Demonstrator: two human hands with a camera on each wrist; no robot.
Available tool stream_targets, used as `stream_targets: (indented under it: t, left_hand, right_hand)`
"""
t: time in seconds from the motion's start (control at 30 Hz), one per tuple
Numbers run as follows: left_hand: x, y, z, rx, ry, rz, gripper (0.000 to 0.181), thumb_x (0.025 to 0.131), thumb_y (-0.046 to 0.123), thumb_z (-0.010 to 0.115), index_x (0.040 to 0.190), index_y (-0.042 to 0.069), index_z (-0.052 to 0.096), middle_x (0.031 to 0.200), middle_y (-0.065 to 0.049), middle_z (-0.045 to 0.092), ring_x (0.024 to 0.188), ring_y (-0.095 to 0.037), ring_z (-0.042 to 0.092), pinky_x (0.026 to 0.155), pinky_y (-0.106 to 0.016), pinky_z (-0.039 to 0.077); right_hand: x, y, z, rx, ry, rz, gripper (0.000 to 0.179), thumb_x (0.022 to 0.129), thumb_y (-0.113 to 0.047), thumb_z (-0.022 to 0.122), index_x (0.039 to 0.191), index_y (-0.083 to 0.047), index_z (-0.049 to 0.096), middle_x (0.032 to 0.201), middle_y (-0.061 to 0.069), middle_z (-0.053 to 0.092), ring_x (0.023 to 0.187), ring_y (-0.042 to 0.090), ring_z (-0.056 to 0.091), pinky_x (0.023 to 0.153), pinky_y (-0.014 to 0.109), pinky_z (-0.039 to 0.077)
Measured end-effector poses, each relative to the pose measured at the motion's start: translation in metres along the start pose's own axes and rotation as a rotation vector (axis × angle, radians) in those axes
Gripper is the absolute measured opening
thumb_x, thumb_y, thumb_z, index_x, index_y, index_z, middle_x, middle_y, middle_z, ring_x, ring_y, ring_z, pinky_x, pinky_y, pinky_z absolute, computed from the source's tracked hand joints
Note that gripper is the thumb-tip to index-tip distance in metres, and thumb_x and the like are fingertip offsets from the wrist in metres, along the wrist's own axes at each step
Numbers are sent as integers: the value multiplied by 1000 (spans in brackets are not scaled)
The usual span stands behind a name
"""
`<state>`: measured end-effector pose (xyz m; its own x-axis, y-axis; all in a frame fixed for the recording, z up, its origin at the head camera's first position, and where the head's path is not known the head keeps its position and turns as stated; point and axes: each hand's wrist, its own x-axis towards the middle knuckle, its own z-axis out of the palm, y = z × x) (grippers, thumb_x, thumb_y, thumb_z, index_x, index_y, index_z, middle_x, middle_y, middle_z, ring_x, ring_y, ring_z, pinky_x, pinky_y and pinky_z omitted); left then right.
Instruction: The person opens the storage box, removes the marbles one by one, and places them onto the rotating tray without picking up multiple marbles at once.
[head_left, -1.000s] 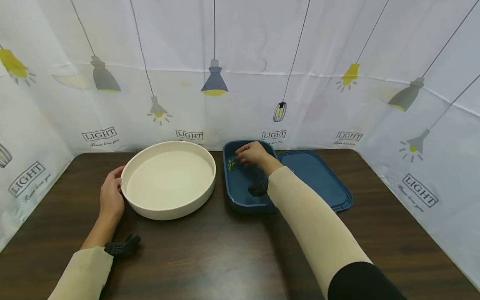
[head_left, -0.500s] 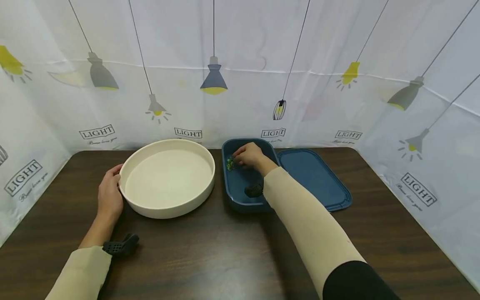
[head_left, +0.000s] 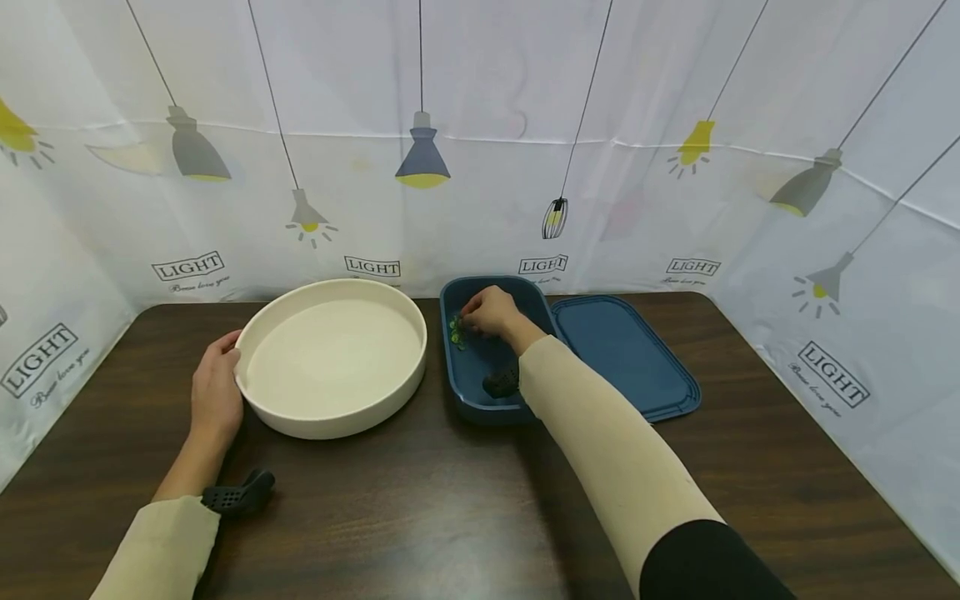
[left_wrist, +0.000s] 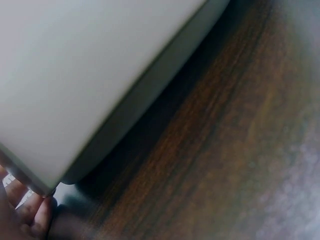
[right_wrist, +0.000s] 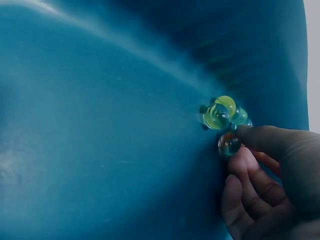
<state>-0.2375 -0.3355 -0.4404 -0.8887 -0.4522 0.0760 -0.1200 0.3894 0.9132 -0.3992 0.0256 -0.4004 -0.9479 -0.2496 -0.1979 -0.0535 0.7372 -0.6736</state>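
Observation:
A large round cream dish (head_left: 330, 358) with a low wall stands on the table's left half. My left hand (head_left: 217, 392) grips its left side at the rim; in the left wrist view the fingers (left_wrist: 35, 210) lie along the edge. Right of the dish is a deep blue rectangular container (head_left: 471, 375). Inside it my right hand (head_left: 495, 312) reaches to the left wall. In the right wrist view thumb and fingers pinch a clear glass marble (right_wrist: 230, 144) with reddish colour in it. Several green and yellow marbles (right_wrist: 217, 115) cluster right beside the fingertips.
A flat blue lid (head_left: 626, 358) lies right of the container, close to its side. Behind the dark wooden table (head_left: 420, 517) hangs a white curtain (head_left: 495, 183) printed with lamps. The right forearm crosses over the container's front right corner.
The head view has shifted slightly, so everything sits a little further left. My right hand stays at the marbles with small finger movements; my left hand keeps its hold on the dish.

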Motion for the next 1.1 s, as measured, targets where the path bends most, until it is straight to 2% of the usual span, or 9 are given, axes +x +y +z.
stream_targets:
  t: [0.27,0.47,0.63,0.7,0.77,0.87,0.93,1.1]
  left_hand:
    - [0,-2,1,-36,14,-36,55,107,36,24,154,16,43,153,-10,50,128,-19,50,101,-22,41]
    - [0,-3,2,-53,29,-31,53,107,35,27,153,15,45,151,-10,51,126,-15,51,99,-19,40]
    - [-1,0,4,-61,44,-31,52,106,33,32,152,15,47,148,-11,52,115,-5,52,95,-16,39]
    - [-1,0,5,-71,28,-10,52,106,31,33,154,14,44,150,-12,51,118,-7,52,97,-18,40]
    - [-1,0,5,-73,-11,27,54,105,27,32,158,14,37,157,-12,45,131,-14,49,109,-26,39]
    - [0,-3,4,-85,-75,75,58,104,21,32,162,16,27,166,-9,31,150,-25,34,123,-42,28]
    - [1,-3,2,-87,-100,86,60,103,18,30,163,18,23,169,-5,24,155,-28,24,126,-48,19]
    - [-1,-3,1,-107,-102,69,61,102,15,28,162,20,25,169,-1,23,156,-26,22,127,-47,18]
  right_hand:
    - [-4,-3,0,-75,-11,-52,19,98,-14,64,105,-1,75,103,13,73,85,17,66,73,30,57]
    - [-8,-8,-8,-87,-15,-75,20,100,-14,60,102,-2,76,87,7,70,76,15,63,69,27,54]
    - [-18,-18,-20,-13,-27,-127,20,96,-15,63,103,-1,75,87,11,73,79,22,69,71,29,56]
    - [-24,-23,-23,45,-41,-127,22,95,-15,63,106,1,75,89,12,73,85,26,70,77,32,59]
    - [-29,-29,-24,101,-53,-129,23,95,-14,63,109,1,74,92,13,73,92,29,71,83,38,60]
    - [-35,-40,-22,155,-72,-162,27,96,-14,61,115,1,73,97,14,74,98,33,71,88,43,59]
    - [-38,-50,-18,161,-82,-197,28,96,-14,62,117,0,72,101,16,75,99,33,71,87,41,59]
    - [-43,-78,-3,134,-119,-269,27,95,-15,65,116,1,73,107,20,75,96,31,72,83,39,60]
